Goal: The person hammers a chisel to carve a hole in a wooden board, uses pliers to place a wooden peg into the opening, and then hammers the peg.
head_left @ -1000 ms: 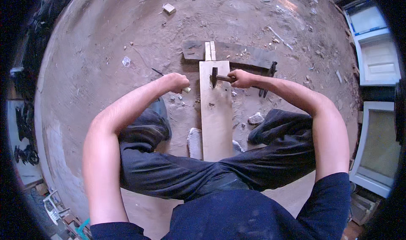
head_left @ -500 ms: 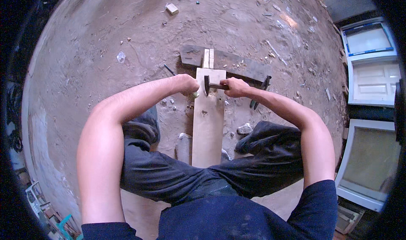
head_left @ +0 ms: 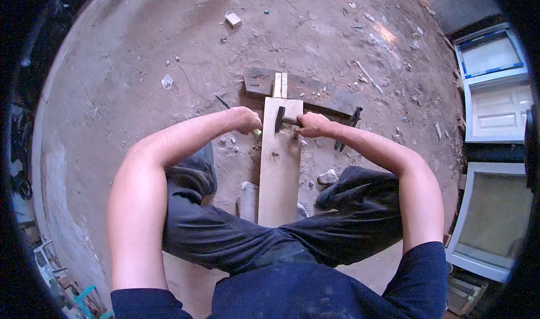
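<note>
Our right hand is clamped on a hammer over the pale plank lying on the dirt floor between our legs. Our left hand is curled at the plank's left edge. A dark board lies across beyond; white panels stand at right.

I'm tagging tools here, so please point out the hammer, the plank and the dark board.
hammer point(head_left: 279, 119), head view, on its dark head.
plank point(head_left: 279, 173), head view, on its bare middle.
dark board point(head_left: 326, 96), head view, right of the two thin strips.

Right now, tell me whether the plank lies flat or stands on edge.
Flat: the plank shows its broad face up on the ground, the hammer head over it.
</note>
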`<state>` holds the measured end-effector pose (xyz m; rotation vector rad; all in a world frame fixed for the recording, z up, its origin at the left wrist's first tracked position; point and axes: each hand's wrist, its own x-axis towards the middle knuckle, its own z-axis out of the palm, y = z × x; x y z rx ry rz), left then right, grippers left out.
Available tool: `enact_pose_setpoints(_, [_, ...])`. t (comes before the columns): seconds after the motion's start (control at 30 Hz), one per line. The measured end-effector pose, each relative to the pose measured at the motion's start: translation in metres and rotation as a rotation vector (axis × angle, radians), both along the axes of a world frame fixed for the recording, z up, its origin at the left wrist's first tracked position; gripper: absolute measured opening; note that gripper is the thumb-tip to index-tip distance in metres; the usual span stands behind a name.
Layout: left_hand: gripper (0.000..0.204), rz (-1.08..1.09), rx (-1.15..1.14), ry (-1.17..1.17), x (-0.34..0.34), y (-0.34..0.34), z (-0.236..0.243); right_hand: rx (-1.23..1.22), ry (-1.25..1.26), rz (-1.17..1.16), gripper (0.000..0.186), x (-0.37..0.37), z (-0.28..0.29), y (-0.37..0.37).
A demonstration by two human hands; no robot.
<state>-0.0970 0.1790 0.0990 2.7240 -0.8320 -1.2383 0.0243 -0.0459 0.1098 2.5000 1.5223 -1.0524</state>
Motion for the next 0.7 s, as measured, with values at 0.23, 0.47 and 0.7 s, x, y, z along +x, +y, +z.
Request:
enact_pose_setpoints(0.23, [0.044,0.048,-0.044,0.011,-0.010,-0.006,-0.011,-0.001,-0.008,-0.091,0.028,0.011,-0.007,0.001])
enact_pose_setpoints(0.47, [0.020,-0.022,-0.058,-0.010,-0.012,-0.004,0.006,0.146,0.013,-0.140,0.026,0.009,-0.004,0.000])
enact_pose_setpoints(0.7, [0.032,-0.015,-0.033,-0.032,-0.009,-0.002,-0.009,0.018,0.001,0.013,0.027,0.014,0.014,0.003])
